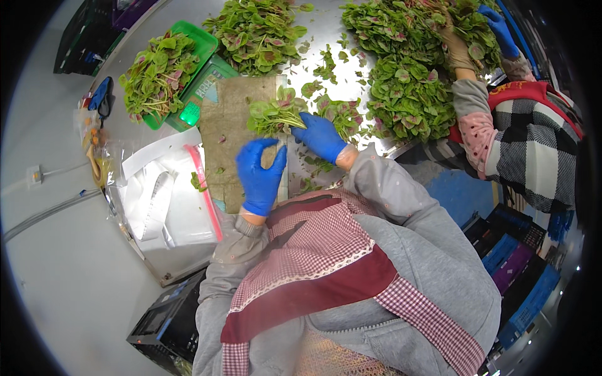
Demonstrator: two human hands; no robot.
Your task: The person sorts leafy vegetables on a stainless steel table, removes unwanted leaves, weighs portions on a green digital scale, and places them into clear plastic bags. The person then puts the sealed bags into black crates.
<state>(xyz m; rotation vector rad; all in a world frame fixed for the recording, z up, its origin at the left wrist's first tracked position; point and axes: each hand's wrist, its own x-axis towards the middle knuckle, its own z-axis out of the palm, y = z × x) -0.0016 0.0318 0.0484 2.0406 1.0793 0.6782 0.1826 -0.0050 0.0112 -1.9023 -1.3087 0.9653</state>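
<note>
My right hand (322,136), in a blue glove, is closed around the stems of a small bunch of leafy greens (274,114). The leaves are green with reddish-purple patches and point to the left, over a worn brown board (233,106). Nearer to me, my left hand (261,172), also gloved in blue, is raised above the board. Its thumb and fingers curve apart with a gap between them, and nothing shows in it. Loose leaves (338,113) lie just beyond my right hand.
Greens fill a green tray (207,42) on a green scale (210,75). Large heaps of greens (411,94) cover the metal table's far side. Clear plastic bags (169,200) lie at left. A co-worker's gloved hands (500,30) handle greens at right. Crates (514,269) stand at lower right.
</note>
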